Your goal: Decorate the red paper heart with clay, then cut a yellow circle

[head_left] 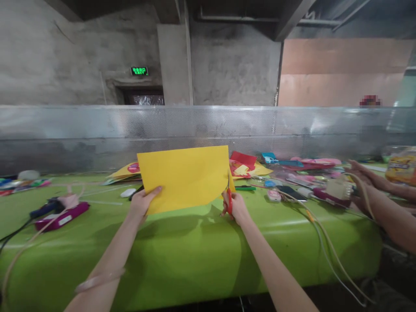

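Note:
A large yellow sheet of paper (pixel 185 177) is held up above the green table. Its lower left corner is pinched by my left hand (pixel 145 201), thumb on the near face and fingers behind. My right hand (pixel 236 207) is closed round the red handles of a pair of scissors (pixel 230 200). The scissors point upward, their blades at the sheet's right edge. A cut runs in from the lower right, where a strip of the yellow paper hangs beside the blades.
Coloured paper pieces (pixel 243 162) lie behind the sheet. Purple power strips (pixel 61 216) with cables sit left and right. A phone (pixel 291 193) and a small pink-white case (pixel 274 196) lie to the right. Another person's hands (pixel 373 186) are at the far right. A perforated metal partition (pixel 201 125) borders the back.

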Available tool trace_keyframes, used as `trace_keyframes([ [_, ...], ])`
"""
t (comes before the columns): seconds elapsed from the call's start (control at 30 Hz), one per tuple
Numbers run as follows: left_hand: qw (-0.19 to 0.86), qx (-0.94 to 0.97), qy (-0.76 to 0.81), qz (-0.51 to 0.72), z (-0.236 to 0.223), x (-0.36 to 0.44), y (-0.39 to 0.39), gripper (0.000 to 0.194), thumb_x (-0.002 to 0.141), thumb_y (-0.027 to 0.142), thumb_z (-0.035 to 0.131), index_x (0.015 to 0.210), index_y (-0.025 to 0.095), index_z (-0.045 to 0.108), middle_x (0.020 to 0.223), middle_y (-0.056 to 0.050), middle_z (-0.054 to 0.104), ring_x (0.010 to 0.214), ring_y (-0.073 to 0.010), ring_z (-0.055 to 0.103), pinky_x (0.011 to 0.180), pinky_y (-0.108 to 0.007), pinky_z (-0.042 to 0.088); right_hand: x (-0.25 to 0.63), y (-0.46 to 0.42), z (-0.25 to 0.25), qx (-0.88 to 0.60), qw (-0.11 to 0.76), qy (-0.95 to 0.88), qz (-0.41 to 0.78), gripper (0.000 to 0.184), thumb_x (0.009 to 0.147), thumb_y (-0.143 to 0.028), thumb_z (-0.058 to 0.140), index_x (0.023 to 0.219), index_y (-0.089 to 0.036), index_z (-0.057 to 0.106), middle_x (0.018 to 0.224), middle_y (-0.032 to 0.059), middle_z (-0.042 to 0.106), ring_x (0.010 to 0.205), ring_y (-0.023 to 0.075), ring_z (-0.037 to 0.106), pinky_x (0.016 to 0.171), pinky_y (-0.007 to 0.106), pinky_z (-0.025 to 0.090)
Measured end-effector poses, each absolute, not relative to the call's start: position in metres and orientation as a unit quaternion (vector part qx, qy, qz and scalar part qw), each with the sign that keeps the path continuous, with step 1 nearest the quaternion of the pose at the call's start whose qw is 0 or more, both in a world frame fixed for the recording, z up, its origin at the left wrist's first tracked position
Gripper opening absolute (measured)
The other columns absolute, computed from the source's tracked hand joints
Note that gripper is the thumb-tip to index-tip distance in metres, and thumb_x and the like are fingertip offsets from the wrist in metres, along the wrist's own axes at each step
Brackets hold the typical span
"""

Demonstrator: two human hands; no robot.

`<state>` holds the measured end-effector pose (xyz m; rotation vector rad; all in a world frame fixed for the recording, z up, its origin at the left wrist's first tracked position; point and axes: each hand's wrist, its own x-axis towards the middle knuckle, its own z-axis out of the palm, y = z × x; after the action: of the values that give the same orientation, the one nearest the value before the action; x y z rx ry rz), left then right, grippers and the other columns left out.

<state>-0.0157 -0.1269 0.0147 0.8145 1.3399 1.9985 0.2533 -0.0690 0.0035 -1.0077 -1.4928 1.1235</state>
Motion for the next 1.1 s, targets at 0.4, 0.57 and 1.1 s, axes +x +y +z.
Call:
trace_keyframes([
  [0.4, 0.325, 0.314, 0.48, 0.752, 0.011, -0.018, -0.124, 0.006, 0.067, 0.008, 0.065, 0.072, 0.012, 0.067, 0.072, -0.005, 0.07, 0.056, -0.0155, 0.065, 0.053, -0.022, 0.055, 0.27, -0.063, 0.011, -0.431, 0.447, -0.666, 0.413, 0.028, 0.076, -0.035, 0.047, 0.056, -0.017, 0.04, 0.039, -0.0043, 0.043, 0.036, 0.0138, 0.056, 0.023, 0.016, 0.027],
  [0.57, 0.335, 0.327, 0.491, 0.735, 0.013, -0.018, -0.127, 0.007, 0.067, 0.01, 0.066, 0.074, 0.012, 0.067, 0.076, -0.006, 0.071, 0.058, -0.0158, 0.065, 0.055, -0.022, 0.055, 0.275, -0.06, 0.017, -0.417, 0.431, -0.698, 0.39, 0.028, 0.077, -0.035, 0.045, 0.056, -0.017, 0.041, 0.037, -0.0032, 0.044, 0.038, 0.016, 0.058, 0.022, 0.015, 0.027],
  [1.1, 0.327, 0.346, 0.513, 0.715, 0.014, -0.014, -0.13, 0.01, 0.066, 0.012, 0.068, 0.076, 0.012, 0.068, 0.076, -0.006, 0.071, 0.06, -0.0167, 0.065, 0.056, -0.024, 0.055, 0.297, -0.057, 0.029, -0.411, 0.387, -0.738, 0.37, 0.026, 0.075, -0.033, 0.047, 0.057, -0.016, 0.039, 0.041, -0.004, 0.046, 0.037, 0.0131, 0.057, 0.024, 0.014, 0.028],
])
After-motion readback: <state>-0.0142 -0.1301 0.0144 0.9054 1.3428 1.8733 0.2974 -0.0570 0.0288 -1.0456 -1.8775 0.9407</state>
